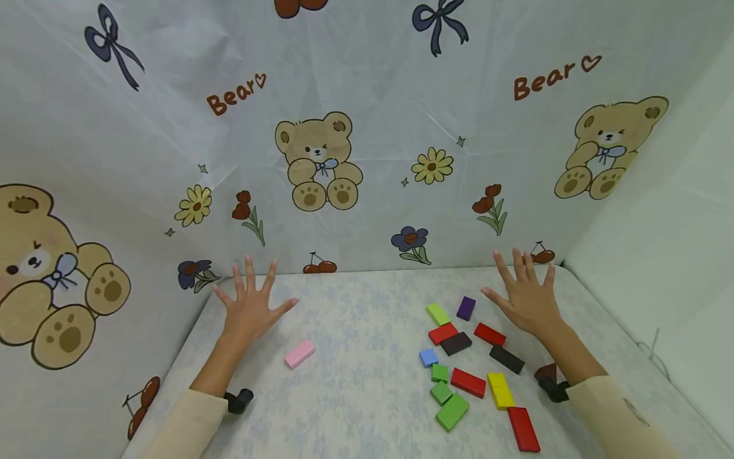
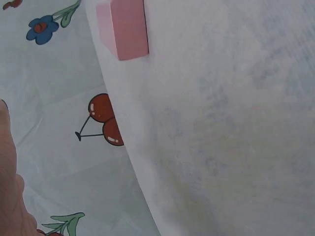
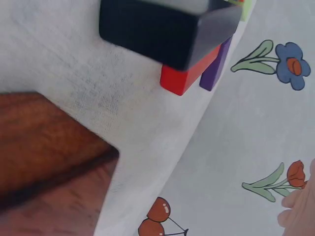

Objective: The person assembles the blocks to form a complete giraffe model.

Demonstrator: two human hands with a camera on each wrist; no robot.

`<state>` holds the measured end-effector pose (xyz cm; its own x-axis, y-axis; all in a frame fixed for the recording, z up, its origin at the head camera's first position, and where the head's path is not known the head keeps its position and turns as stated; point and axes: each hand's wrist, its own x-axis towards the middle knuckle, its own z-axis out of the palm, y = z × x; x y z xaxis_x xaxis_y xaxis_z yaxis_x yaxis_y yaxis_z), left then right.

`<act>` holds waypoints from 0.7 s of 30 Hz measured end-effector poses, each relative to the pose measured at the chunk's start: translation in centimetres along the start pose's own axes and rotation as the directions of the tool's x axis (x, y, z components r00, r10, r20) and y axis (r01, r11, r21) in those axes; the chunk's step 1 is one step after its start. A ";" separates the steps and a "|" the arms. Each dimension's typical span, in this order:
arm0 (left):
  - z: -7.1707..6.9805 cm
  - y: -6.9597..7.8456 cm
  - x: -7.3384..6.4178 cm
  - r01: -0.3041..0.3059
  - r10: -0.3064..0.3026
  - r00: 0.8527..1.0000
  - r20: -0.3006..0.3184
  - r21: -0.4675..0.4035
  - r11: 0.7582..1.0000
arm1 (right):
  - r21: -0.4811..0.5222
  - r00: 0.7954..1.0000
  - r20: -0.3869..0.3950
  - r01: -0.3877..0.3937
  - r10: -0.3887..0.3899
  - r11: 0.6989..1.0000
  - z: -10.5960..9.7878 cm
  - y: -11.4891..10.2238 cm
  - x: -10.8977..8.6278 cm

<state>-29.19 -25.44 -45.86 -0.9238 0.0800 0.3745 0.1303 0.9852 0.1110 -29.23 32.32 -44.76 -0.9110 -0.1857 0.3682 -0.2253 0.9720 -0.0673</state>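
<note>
My left hand point(image 1: 248, 312) spreads its fingers over the left part of the table, holding nothing. Nearest to it lies a single pink block point(image 1: 299, 354), which also shows at the top of the left wrist view. On the right, my other hand point(image 1: 529, 303) has its fingers spread too and grips nothing. Close by it are a red block point(image 1: 490, 334), a black block point(image 1: 507, 359) and a purple block point(image 1: 466, 308). A brown wooden block point(image 3: 54, 162) sits beneath the right wrist, partly hidden by the arm in the head view.
More blocks lie loosely grouped right of the middle: lime point(image 1: 438, 313), blue point(image 1: 428, 357), yellow point(image 1: 501, 391), several green point(image 1: 452, 412) and red ones point(image 1: 524, 429). A bear-printed sheet point(image 1: 378, 236) hangs behind the pale table point(image 1: 355, 408). A thin cable point(image 1: 654, 350) runs along the right side.
</note>
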 end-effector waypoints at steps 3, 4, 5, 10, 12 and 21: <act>-0.7 1.0 -0.4 -0.042 0.041 0.999 -0.012 -0.019 0.999 | 0.035 0.999 0.035 -0.005 0.004 0.999 -0.3 0.0 -0.5; -1.0 1.5 -0.6 -0.063 0.062 0.998 -0.021 -0.019 0.998 | 0.046 0.999 0.051 -0.005 0.003 0.999 -0.5 -0.1 -0.8; -1.2 2.0 -0.8 -0.086 0.086 0.996 -0.031 -0.017 0.996 | 0.062 0.997 0.072 -0.005 0.001 0.998 -0.6 -0.2 -1.0; -2.0 5.0 -2.7 -0.199 0.199 0.979 -0.042 -0.001 0.980 | 0.134 0.984 0.180 -0.006 -0.018 0.991 -1.5 -0.8 -2.8; -2.3 6.4 -3.6 -0.248 0.246 0.968 -0.054 -0.023 0.969 | 0.149 0.978 0.204 0.000 -0.030 0.989 -1.7 -1.3 -3.5; -2.9 13.6 -8.4 -0.444 0.445 0.895 -0.039 -0.175 0.879 | 0.252 0.965 0.255 -0.010 -0.057 0.968 -2.3 -3.1 -6.9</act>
<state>-18.57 -13.17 -44.82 -0.7546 0.5042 0.4199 0.5881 0.8035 0.0921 -21.44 30.89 -44.97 -0.9547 -0.2712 0.1227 -0.2962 0.9062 -0.3019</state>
